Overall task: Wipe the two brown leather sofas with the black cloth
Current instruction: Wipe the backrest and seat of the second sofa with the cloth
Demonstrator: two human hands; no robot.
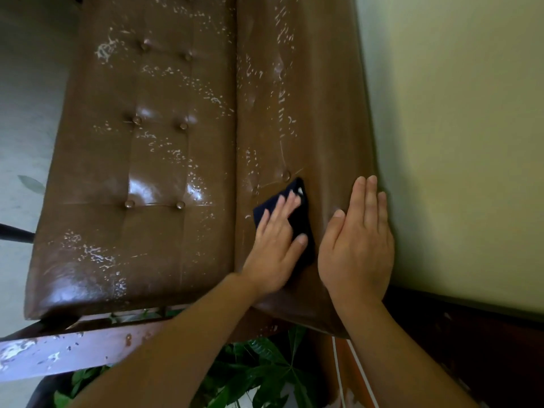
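Note:
A brown leather sofa [159, 160] with tufted buttons and worn, flaking patches fills the view; its seat lies left and its backrest right. The black cloth [300, 222] lies flat against the lower backrest. My left hand [276, 245] presses on the cloth with straight, spread fingers. Just to its right, my right hand [357, 245] rests flat and empty on the backrest's upper edge near the wall. Only one sofa is in view.
A pale yellow-green wall [459, 142] runs along the right behind the backrest. The sofa's worn wooden armrest [73, 351] crosses the lower left. A green leafy plant [265, 369] stands below the sofa end. Light floor [26, 113] lies left.

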